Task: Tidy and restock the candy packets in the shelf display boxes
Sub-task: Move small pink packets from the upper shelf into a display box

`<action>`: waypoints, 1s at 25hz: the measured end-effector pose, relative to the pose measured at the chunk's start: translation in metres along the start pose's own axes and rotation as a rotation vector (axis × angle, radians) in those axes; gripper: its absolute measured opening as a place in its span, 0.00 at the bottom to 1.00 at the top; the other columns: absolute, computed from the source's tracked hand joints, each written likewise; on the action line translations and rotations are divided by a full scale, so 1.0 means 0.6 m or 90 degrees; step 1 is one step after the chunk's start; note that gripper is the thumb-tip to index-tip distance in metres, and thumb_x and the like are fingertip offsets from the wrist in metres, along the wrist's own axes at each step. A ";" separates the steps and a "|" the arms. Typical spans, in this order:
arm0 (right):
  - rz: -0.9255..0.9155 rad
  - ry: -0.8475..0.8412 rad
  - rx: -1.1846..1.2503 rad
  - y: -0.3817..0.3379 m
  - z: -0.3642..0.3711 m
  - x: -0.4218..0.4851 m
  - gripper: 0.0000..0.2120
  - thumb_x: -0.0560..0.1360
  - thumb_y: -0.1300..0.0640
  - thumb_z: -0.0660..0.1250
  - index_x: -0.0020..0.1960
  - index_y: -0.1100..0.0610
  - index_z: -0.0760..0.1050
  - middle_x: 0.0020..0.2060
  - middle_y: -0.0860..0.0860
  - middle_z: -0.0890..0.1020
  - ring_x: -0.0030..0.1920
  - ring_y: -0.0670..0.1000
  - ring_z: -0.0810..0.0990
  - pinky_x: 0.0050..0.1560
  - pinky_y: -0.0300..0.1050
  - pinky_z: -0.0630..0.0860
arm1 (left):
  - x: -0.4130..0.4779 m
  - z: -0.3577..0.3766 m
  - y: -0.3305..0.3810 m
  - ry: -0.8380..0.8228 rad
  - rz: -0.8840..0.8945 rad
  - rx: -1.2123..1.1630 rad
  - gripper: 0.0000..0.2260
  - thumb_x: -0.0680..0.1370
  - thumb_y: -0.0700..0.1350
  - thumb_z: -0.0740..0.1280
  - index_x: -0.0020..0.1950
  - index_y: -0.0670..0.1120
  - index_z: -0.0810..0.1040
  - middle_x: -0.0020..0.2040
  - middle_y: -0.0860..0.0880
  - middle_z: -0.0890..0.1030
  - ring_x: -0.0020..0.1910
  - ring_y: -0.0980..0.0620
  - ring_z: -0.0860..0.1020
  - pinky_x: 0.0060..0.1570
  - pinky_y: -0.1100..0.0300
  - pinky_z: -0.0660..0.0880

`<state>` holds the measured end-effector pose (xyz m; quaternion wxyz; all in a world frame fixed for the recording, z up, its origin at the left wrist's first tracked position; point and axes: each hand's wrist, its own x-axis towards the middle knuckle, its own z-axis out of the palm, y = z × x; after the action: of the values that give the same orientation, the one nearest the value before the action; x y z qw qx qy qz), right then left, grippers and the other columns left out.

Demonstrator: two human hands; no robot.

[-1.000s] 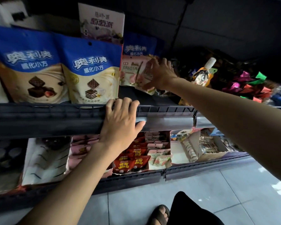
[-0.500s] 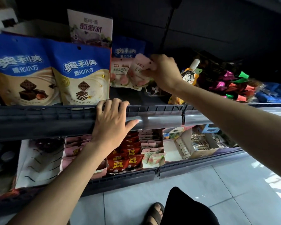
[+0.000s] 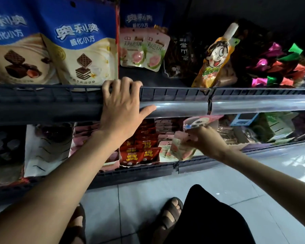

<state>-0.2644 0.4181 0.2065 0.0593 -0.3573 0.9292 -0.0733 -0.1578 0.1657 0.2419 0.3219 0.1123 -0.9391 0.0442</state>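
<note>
My right hand (image 3: 205,143) is down at the lower shelf, shut on pink candy packets (image 3: 180,149), with another pink packet (image 3: 199,121) sticking up above the fingers. It hovers over the front of a display box of the same pink packets (image 3: 165,150). Left of that sits a display box of red candy packets (image 3: 139,154). Two more pink guava packets (image 3: 143,50) stand on the upper shelf. My left hand (image 3: 121,107) grips the upper shelf rail (image 3: 174,98), fingers curled over its edge.
Blue wafer bags (image 3: 83,44) fill the upper shelf's left. An orange cartoon pouch (image 3: 217,57) and foil-wrapped sweets (image 3: 278,66) lie to the right. A white box (image 3: 46,148) and mixed goods (image 3: 271,125) sit on the lower shelf. My sandalled feet (image 3: 169,215) stand on the tiled floor.
My right hand has come down from the upper shelf to the lower shelf, carrying pink packets with it. My left hand stays on the rail.
</note>
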 end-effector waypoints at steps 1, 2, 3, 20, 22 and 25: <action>0.013 -0.033 -0.035 0.013 0.049 0.012 0.16 0.74 0.49 0.69 0.60 0.52 0.77 0.53 0.54 0.83 0.50 0.57 0.81 0.44 0.47 0.77 | -0.001 0.005 0.000 0.003 0.001 0.011 0.31 0.76 0.69 0.56 0.62 0.42 0.69 0.54 0.42 0.73 0.54 0.41 0.71 0.62 0.43 0.61; 0.021 -0.055 -0.062 0.021 0.092 0.024 0.16 0.76 0.48 0.68 0.62 0.51 0.75 0.53 0.54 0.83 0.51 0.57 0.81 0.42 0.45 0.73 | -0.001 0.009 0.000 0.008 0.001 0.021 0.31 0.75 0.69 0.56 0.62 0.42 0.69 0.55 0.42 0.73 0.54 0.41 0.71 0.62 0.43 0.62; 0.025 -0.063 -0.070 0.024 0.128 0.036 0.15 0.77 0.48 0.66 0.62 0.50 0.75 0.53 0.54 0.83 0.51 0.56 0.81 0.41 0.44 0.71 | -0.001 0.012 0.000 0.013 0.000 0.030 0.32 0.75 0.69 0.56 0.62 0.42 0.69 0.55 0.42 0.73 0.54 0.41 0.71 0.62 0.43 0.62; 0.061 0.055 -0.048 0.038 0.295 0.098 0.11 0.76 0.56 0.69 0.58 0.52 0.79 0.48 0.52 0.84 0.40 0.52 0.81 0.34 0.40 0.70 | -0.001 0.025 0.000 0.029 -0.007 0.053 0.34 0.75 0.70 0.54 0.63 0.41 0.69 0.57 0.41 0.73 0.57 0.41 0.71 0.65 0.43 0.62; 0.060 0.068 -0.075 0.038 0.289 0.093 0.12 0.76 0.55 0.69 0.59 0.52 0.79 0.49 0.52 0.84 0.41 0.52 0.80 0.35 0.39 0.66 | -0.001 0.024 0.000 0.029 -0.006 0.050 0.34 0.75 0.70 0.54 0.63 0.41 0.69 0.57 0.41 0.73 0.57 0.40 0.71 0.65 0.42 0.62; 0.065 0.078 -0.094 0.042 0.276 0.088 0.11 0.75 0.52 0.69 0.57 0.50 0.78 0.51 0.50 0.84 0.44 0.51 0.81 0.35 0.39 0.64 | -0.001 0.024 0.001 0.023 -0.004 0.053 0.33 0.75 0.70 0.55 0.63 0.42 0.68 0.57 0.41 0.73 0.57 0.40 0.71 0.65 0.43 0.61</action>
<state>-0.2932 0.3856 0.0364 -0.0205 -0.3077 0.9510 -0.0231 -0.1660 0.1643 0.2302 0.3340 0.1274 -0.9301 0.0843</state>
